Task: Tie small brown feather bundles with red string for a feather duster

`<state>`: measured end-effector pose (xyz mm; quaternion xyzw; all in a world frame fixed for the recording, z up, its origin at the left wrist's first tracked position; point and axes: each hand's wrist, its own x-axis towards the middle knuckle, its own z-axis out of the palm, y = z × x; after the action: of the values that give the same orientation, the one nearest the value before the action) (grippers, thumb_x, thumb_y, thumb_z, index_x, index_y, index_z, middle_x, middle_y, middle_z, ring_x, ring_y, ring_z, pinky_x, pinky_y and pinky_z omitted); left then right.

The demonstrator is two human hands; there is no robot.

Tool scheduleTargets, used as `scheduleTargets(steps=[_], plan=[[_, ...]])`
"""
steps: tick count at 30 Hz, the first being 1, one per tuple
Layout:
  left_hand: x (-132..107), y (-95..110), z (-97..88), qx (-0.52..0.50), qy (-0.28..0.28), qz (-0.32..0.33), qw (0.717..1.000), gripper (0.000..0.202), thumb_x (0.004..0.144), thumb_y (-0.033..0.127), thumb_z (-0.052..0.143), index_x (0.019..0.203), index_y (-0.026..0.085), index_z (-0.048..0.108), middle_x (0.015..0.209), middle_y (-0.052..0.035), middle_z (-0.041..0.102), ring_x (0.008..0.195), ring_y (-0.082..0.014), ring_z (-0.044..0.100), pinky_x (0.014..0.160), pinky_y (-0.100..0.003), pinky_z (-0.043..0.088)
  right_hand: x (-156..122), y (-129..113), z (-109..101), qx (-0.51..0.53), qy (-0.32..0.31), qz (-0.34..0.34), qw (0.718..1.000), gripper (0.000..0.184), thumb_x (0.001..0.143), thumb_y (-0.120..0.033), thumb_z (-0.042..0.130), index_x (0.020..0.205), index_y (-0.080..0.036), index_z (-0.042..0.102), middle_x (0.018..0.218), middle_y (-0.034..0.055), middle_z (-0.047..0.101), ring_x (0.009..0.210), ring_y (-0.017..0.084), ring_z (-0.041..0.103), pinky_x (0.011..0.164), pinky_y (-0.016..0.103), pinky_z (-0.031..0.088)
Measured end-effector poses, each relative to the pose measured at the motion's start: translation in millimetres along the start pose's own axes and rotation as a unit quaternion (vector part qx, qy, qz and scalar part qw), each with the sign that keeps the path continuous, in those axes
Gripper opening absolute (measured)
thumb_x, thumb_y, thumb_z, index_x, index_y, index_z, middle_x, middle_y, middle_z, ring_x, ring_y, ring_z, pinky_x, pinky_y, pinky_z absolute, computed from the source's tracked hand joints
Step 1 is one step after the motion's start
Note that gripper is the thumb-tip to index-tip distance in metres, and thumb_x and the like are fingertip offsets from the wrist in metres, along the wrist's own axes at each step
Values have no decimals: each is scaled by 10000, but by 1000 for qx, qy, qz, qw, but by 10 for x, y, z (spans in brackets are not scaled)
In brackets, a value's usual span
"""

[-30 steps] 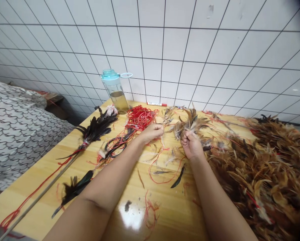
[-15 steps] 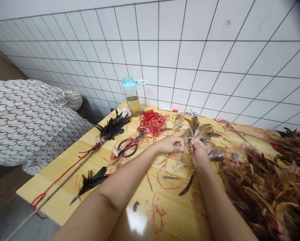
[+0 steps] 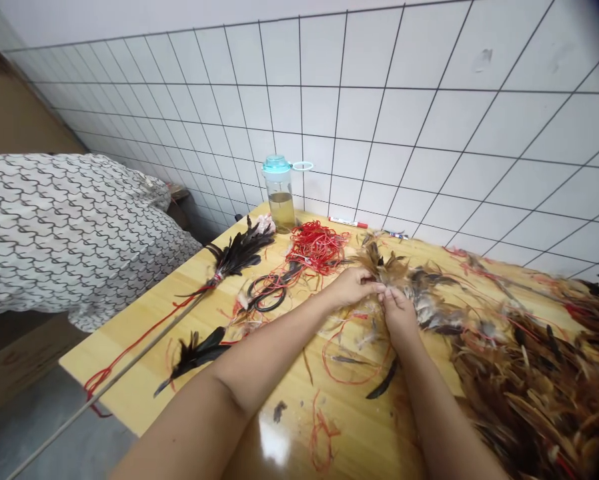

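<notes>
My left hand [image 3: 352,287] and my right hand [image 3: 398,313] meet over the wooden table [image 3: 144,363], fingers pinched together on a small bunch of brown feathers [image 3: 387,269] that fans out just beyond the knuckles. A big heap of brown and black feathers [image 3: 534,373] spreads to the right of my right hand. A tangle of red string [image 3: 317,245] lies behind my left hand. Loose red threads [image 3: 349,367] curl on the table under my wrists.
A thin stick with black feathers bound to its tip [image 3: 232,257] lies at the left, near black scissors [image 3: 264,293]. A plastic bottle with a teal lid [image 3: 279,193] stands by the tiled wall. A red marker [image 3: 348,222] lies there. A patterned cloth [image 3: 64,230] sits left.
My left hand has moved right to meet my right hand on the feather bunch. The view has shifted, so the table sits further right in the picture.
</notes>
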<state>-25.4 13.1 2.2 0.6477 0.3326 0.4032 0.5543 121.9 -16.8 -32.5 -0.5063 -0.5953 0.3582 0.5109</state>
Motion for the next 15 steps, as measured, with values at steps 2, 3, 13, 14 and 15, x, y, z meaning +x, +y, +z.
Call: scheduleTargets(steps=[2,3,13,14,15], plan=[[4,-21,14,-20,-14,-14,1000,357,696,456,684,709,104,626,667,-20,626,590,-92,506,591,-221,397,5,34,1,-4,4,0,1000,396,805,-555,514,597,-220,478,525,-27,422,531,132,372,501,260,298],[5,-25,13,-30,-17,-17,999,370,684,467,692,704,104,624,661,-20,623,577,-89,497,575,-220,390,9,49,1,3,6,1,1000,394,799,-551,529,591,-221,480,531,-22,435,542,136,383,508,261,307],[-50,60,-84,-96,-74,-60,991,419,566,464,790,695,86,660,641,-43,649,583,-98,526,565,-221,388,30,89,-64,-26,-51,-11,998,357,783,-513,556,584,-218,527,584,-3,478,582,152,402,560,283,317],[-52,64,-90,-101,-79,-63,990,414,559,453,797,693,88,656,641,-41,649,590,-101,530,564,-222,384,29,76,-73,-36,-58,-13,998,358,789,-509,544,582,-217,522,580,-5,471,579,151,398,564,284,314],[-53,67,-94,-103,-84,-65,989,408,553,443,802,691,90,652,642,-39,649,597,-104,534,565,-222,380,27,63,-79,-43,-64,-14,997,359,793,-502,537,577,-216,513,573,-9,462,574,149,392,567,284,309]])
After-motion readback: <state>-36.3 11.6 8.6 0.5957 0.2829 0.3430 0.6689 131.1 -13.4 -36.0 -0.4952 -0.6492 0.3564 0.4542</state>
